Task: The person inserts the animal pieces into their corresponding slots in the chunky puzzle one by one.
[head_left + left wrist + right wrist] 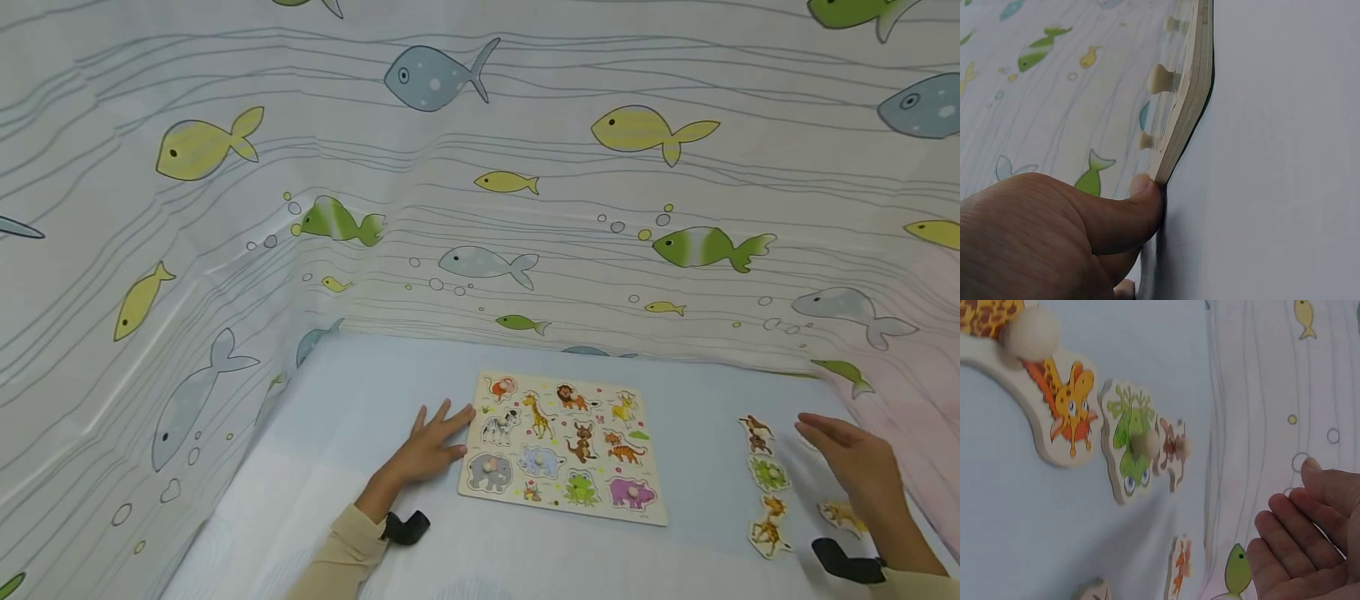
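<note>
A wooden puzzle board with printed animals lies on the table, its grey elephant and purple hippo showing knobs. My left hand rests at the board's left side with fingers spread. In the left wrist view its thumb touches the edge of the board. Holding nothing, my right hand hovers over the table's right side with fingers fairly straight. Nearest it are loose knobbed pieces: a giraffe, a frog, a brown kangaroo and a tan animal partly hidden by the hand.
In the right wrist view, an orange animal piece lies beyond the frog, and part of another piece shows at the bottom. A fish-patterned cloth walls the back and sides of the pale table. Black straps circle both wrists.
</note>
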Demonstrator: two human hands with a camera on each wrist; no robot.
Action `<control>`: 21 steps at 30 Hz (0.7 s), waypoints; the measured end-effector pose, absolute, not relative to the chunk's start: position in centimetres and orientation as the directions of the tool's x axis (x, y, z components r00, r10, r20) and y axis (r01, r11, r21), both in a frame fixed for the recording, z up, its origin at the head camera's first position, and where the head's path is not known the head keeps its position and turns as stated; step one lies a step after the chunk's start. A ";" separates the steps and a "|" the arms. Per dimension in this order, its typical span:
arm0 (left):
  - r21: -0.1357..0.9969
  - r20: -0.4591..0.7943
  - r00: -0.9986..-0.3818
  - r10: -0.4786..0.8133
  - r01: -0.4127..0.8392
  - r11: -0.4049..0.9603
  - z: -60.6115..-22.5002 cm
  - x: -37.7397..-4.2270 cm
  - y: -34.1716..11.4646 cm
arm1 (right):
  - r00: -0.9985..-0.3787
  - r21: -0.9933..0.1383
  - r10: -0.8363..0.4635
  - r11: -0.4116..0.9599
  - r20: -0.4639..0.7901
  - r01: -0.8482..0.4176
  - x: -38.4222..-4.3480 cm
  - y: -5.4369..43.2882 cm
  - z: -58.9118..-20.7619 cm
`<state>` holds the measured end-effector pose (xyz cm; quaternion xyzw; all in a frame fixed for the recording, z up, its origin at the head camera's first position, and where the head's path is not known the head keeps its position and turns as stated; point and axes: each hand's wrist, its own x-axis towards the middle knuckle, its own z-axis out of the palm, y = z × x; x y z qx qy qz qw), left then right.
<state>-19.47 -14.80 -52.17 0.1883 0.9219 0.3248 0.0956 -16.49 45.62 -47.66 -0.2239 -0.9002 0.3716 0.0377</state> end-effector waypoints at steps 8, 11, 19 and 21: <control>0.650 -0.061 -0.913 0.403 0.270 0.711 -52.0 -19.3 -14.8 | -0.831 -0.693 0.530 0.536 -0.169 0.482 -16.5 48.2 -48.5; 0.648 -0.063 -0.924 0.376 0.249 0.720 -52.1 -19.1 -15.2 | -0.827 -0.699 0.530 0.520 -0.187 0.491 -16.9 48.7 -49.1; 0.652 -0.036 -0.913 0.406 0.287 0.702 -52.5 -19.6 -15.1 | -0.855 -0.688 0.495 0.567 -0.154 0.452 -17.4 49.9 -49.3; 0.653 -0.040 -0.911 0.411 0.287 0.701 -52.7 -19.7 -15.0 | -0.849 -0.681 0.496 0.560 -0.180 0.472 -17.4 50.2 -49.4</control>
